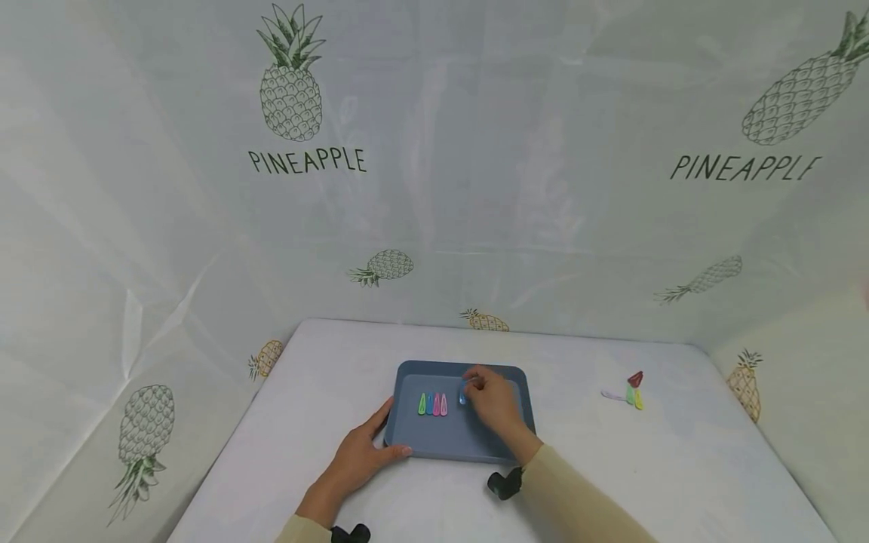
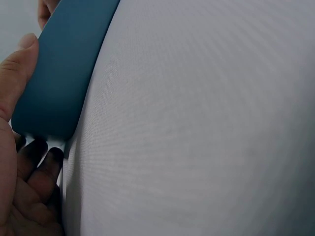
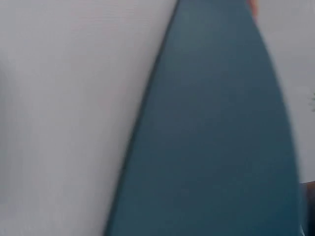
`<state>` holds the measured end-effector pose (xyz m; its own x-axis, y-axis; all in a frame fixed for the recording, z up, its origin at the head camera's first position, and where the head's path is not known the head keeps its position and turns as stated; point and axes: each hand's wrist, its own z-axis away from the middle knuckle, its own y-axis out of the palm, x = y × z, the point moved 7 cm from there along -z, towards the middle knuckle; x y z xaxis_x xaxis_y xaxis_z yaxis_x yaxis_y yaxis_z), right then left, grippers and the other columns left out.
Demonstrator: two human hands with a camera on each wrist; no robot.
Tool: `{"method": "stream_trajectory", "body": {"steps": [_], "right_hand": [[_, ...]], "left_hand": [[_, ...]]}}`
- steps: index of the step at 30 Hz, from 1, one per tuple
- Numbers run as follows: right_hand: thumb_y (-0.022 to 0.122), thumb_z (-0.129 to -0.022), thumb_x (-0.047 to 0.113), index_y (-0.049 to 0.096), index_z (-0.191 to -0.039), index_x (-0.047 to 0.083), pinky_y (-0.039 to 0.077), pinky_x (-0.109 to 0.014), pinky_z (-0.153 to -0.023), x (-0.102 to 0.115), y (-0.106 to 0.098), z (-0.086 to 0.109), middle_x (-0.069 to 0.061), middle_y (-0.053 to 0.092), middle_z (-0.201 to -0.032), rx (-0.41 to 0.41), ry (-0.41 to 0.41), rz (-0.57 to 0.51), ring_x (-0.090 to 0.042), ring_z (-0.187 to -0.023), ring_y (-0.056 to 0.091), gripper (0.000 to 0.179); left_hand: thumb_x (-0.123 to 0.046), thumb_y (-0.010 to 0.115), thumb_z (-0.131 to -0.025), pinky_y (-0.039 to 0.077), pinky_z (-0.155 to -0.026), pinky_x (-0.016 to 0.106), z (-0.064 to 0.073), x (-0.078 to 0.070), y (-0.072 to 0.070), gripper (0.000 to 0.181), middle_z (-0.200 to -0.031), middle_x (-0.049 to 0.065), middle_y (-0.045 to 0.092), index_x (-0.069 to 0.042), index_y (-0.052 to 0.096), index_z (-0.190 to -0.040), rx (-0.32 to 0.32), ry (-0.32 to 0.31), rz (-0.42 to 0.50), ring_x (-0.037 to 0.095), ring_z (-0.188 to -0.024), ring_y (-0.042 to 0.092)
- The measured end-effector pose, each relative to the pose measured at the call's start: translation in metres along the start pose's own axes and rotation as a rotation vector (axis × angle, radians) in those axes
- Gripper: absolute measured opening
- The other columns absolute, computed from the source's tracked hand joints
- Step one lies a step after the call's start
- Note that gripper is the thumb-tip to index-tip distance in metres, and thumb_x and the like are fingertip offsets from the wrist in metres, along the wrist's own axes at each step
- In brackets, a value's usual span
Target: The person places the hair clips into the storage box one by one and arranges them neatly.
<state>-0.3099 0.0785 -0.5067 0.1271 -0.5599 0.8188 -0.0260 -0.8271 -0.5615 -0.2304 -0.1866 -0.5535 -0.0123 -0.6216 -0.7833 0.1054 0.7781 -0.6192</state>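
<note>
A blue-grey tray (image 1: 468,445) lies on the white table. My left hand (image 1: 360,456) holds its near left corner, thumb along the front wall and fingers at the left side. The left wrist view shows the thumb (image 2: 22,69) against the tray wall (image 2: 64,73). Over the right half of the tray, my right hand (image 1: 495,400) pinches a blue snap hair clip (image 1: 463,396). Left of it, a green clip (image 1: 422,404), a blue clip (image 1: 430,404) and two pink clips (image 1: 440,405) stand side by side in a row, points up.
Farther right on the table, a loose group holds a dark red clip (image 1: 635,378), a yellow clip (image 1: 638,400), a pale green clip (image 1: 630,394) and a lilac clip (image 1: 614,395). A pineapple-printed sheet (image 1: 475,188) hangs behind the table.
</note>
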Motion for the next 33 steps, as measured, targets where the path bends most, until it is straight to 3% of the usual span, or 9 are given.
{"method": "stream_trajectory", "body": {"steps": [7, 13, 33], "right_hand": [[0.073, -0.09, 0.002, 0.075, -0.101, 0.008, 0.05, -0.03, -0.06, 0.002, 0.018, 0.003, -0.004, 0.076, -0.087, 0.025, -0.029, 0.129, -0.012, -0.071, 0.063, 0.013], [0.073, -0.092, 0.006, 0.075, -0.1, 0.011, 0.048, -0.03, -0.059, 0.0, 0.03, 0.002, -0.001, 0.074, -0.085, 0.045, -0.026, 0.211, -0.012, -0.069, 0.059, 0.01], [0.077, -0.092, 0.007, 0.079, -0.1, 0.009, 0.05, -0.032, -0.063, 0.003, 0.034, 0.003, 0.002, 0.07, -0.08, 0.054, -0.054, 0.28, -0.012, -0.07, 0.057, 0.008]], "left_hand": [[-0.061, 0.086, -0.081, 0.039, -0.118, 0.066, 0.0, -0.001, 0.0, 0.104, -0.164, 0.013, 0.046, -0.028, 0.036, -0.166, 0.003, 0.015, -0.008, 0.043, -0.15, 0.044], [-0.063, 0.085, -0.08, 0.038, -0.12, 0.065, 0.0, 0.002, 0.0, 0.105, -0.165, 0.01, 0.045, -0.03, 0.035, -0.166, 0.0, 0.002, 0.002, 0.041, -0.152, 0.043], [-0.062, 0.086, -0.081, 0.039, -0.12, 0.064, -0.001, 0.002, 0.0, 0.105, -0.165, 0.01, 0.045, -0.029, 0.035, -0.167, 0.004, 0.009, 0.011, 0.041, -0.152, 0.043]]}}
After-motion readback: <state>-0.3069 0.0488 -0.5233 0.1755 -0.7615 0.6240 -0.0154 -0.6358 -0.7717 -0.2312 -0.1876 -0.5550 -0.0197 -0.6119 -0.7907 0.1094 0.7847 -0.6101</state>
